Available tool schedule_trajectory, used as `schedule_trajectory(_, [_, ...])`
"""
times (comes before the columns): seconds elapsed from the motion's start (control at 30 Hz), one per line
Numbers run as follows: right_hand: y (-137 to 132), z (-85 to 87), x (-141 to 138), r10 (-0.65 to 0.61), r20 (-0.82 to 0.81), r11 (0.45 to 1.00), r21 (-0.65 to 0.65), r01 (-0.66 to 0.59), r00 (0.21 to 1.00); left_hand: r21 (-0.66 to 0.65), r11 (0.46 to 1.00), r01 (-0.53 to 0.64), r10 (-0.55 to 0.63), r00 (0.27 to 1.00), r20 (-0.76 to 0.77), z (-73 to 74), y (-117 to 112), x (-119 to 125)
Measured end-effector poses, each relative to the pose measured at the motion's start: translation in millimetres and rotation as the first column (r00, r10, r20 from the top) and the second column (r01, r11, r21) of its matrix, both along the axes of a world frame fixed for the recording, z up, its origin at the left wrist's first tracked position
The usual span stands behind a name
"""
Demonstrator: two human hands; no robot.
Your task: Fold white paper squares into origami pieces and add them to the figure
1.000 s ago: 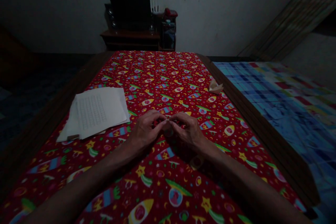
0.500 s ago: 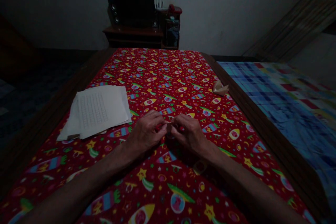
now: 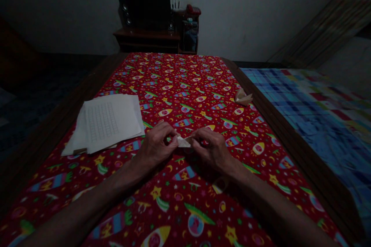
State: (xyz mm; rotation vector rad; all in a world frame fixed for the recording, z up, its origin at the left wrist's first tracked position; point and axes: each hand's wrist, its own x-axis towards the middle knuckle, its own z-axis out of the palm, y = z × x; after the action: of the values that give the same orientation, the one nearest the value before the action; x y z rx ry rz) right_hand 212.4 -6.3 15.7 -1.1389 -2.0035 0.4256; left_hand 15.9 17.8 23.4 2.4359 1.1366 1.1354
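Note:
A small folded piece of paper (image 3: 183, 142), pale with a brownish part on its right, is stretched between my two hands just above the red patterned cloth (image 3: 185, 185). My left hand (image 3: 160, 141) pinches its left end between thumb and forefinger. At the other end, my right hand (image 3: 210, 144) is closed on the paper in a similar pinch. The fingers cover both ends of the fold. To the left lies a stack of paper sheets (image 3: 127, 114), the top one with faint rows of printed boxes.
A folded brown paper piece (image 3: 243, 97) rests near the cloth's right edge. Beyond the far end stand a dark monitor (image 3: 147, 5) and a speaker (image 3: 125, 11) on a wooden desk (image 3: 146, 34). A blue checked cloth (image 3: 313, 123) spreads out on the right.
My hands have drawn slightly apart. More of the folded paper now shows between them, with a pale face where a small brown part was visible before.

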Motion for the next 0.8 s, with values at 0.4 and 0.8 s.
schedule_trajectory(0.4, [-9,-16.6,11,-0.084,-0.076,0.995,-0.055,0.080,0.994,-0.054,0.997,0.053,-0.055,0.998,-0.036,-22.4,-18,-15])
schedule_trajectory(0.8, [-19,-12.5,22,0.082,0.083,0.997,-0.005,-0.082,0.993,-0.025,0.997,0.075,-0.078,0.992,-0.095,-26.7,-31,-23])
